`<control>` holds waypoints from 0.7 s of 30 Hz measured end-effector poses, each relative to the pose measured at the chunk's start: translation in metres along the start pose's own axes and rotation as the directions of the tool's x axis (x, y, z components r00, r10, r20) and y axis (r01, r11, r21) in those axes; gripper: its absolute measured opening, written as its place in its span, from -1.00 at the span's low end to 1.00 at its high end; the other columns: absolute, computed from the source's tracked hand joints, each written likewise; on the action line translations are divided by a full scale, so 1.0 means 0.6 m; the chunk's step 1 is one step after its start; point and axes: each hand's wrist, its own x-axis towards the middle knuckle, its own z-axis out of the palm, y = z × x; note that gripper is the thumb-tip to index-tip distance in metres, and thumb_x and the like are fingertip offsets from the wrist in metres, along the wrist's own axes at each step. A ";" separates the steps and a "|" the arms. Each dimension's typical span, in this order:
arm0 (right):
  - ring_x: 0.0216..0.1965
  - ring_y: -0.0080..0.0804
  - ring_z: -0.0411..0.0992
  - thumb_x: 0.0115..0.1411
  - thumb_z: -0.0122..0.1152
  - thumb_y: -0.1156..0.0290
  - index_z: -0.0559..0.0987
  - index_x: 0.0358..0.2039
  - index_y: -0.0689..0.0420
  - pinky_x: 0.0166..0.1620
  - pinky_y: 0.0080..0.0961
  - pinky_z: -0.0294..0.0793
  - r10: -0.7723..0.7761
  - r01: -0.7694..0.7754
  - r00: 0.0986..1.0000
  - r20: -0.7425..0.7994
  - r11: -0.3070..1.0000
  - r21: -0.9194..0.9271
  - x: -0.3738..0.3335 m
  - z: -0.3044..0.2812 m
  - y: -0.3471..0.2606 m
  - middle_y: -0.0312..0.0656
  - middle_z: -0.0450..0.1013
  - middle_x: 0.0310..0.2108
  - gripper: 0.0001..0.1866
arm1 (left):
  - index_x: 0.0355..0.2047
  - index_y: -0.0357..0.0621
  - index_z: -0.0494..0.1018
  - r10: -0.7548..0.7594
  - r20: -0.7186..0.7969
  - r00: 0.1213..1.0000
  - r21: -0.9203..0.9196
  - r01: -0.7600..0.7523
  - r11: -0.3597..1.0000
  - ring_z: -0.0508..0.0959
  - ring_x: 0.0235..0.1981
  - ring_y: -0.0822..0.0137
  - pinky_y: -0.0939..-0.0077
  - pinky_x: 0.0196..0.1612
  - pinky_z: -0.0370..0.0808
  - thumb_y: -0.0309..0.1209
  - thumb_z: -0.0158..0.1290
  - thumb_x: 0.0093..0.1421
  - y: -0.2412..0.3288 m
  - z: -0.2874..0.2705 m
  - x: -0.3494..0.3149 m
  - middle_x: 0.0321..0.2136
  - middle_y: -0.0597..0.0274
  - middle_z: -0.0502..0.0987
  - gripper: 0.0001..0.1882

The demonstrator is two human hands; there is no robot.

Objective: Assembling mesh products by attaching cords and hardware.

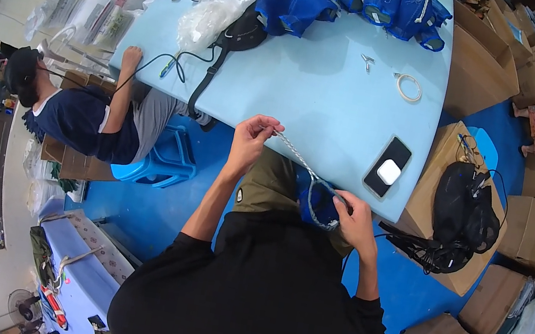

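My left hand (251,137) pinches the end of a grey-white braided cord (297,158) and holds it taut at the near edge of the light blue table (321,98). The cord runs down to my right hand (352,218), which grips a blue fabric pouch (317,202) in my lap where the cord loops through it. Both hands are over my lap, just short of the table edge.
On the table lie a black phone (386,167) with a white case on it, a white cord coil (408,87), small metal scissors (367,62), a pile of blue pouches (359,2), a plastic bag (218,6) and a black bag (240,34). Another person (88,116) sits on a blue stool (162,160) at left. Cardboard boxes (480,61) stand right; one holds black mesh bags (461,214).
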 end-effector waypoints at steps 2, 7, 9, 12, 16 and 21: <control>-0.53 -0.37 0.39 0.35 0.21 0.35 0.65 -0.09 0.32 -0.40 -0.37 0.34 0.029 -0.026 0.999 0.016 0.989 -0.147 -0.002 -0.012 -0.006 -0.03 0.50 -0.53 -0.71 | -0.11 -0.26 0.56 -0.003 -0.010 1.000 0.042 0.003 0.999 0.62 -0.15 0.47 0.56 0.01 0.51 -0.62 0.02 0.41 -0.002 -0.006 -0.001 -0.21 0.20 0.70 -0.86; -0.58 -0.37 0.35 0.36 0.22 0.33 0.64 -0.20 0.33 -0.44 -0.33 0.30 0.029 -0.035 0.999 -0.039 0.987 -0.157 -0.002 -0.031 0.020 -0.05 0.43 -0.61 -0.74 | -0.14 -0.27 0.56 -0.019 0.038 0.999 0.103 0.015 0.995 0.63 -0.18 0.48 0.57 -0.03 0.53 -0.68 0.10 0.33 -0.009 -0.005 -0.009 -0.21 0.21 0.69 -0.86; -0.59 -0.46 0.26 0.36 0.22 0.33 0.62 -0.24 0.34 -0.46 -0.36 0.25 0.075 -0.080 0.996 -0.040 0.986 -0.144 -0.002 -0.038 0.035 -0.11 0.35 -0.64 -0.73 | -0.14 -0.27 0.56 -0.013 0.024 1.000 0.018 0.012 1.000 0.63 -0.18 0.49 0.58 -0.05 0.53 -0.68 0.16 0.29 -0.001 -0.001 -0.010 -0.19 0.21 0.69 -0.84; -0.57 -0.54 0.20 0.37 0.23 0.32 0.61 -0.24 0.35 -0.47 -0.39 0.22 0.084 -0.088 0.995 -0.053 0.993 -0.080 -0.004 -0.033 0.038 -0.18 0.31 -0.65 -0.72 | -0.12 -0.27 0.56 -0.015 -0.022 1.000 -0.101 0.012 0.995 0.64 -0.16 0.47 0.58 -0.03 0.55 -0.67 0.19 0.28 -0.002 -0.004 -0.004 -0.17 0.20 0.68 -0.82; -0.55 -0.54 0.22 0.35 0.25 0.31 0.62 -0.20 0.36 -0.46 -0.41 0.23 0.057 -0.060 0.996 -0.067 0.997 -0.046 -0.005 -0.023 0.044 -0.19 0.34 -0.64 -0.71 | -0.05 -0.27 0.53 -0.038 0.000 0.999 -0.293 0.036 0.956 0.66 -0.14 0.40 0.55 0.00 0.57 -0.66 0.21 0.28 -0.005 -0.002 0.000 -0.16 0.16 0.68 -0.76; -0.53 -0.46 0.30 0.33 0.29 0.29 0.63 -0.12 0.34 -0.41 -0.37 0.28 0.066 -0.071 0.996 -0.052 0.994 -0.084 -0.007 -0.015 0.047 -0.17 0.37 -0.61 -0.68 | 0.02 -0.25 0.47 -0.171 0.023 0.985 -0.569 0.154 0.808 0.67 -0.15 0.29 0.46 0.01 0.60 -0.68 0.22 0.25 0.006 0.009 -0.009 -0.17 0.14 0.66 -0.66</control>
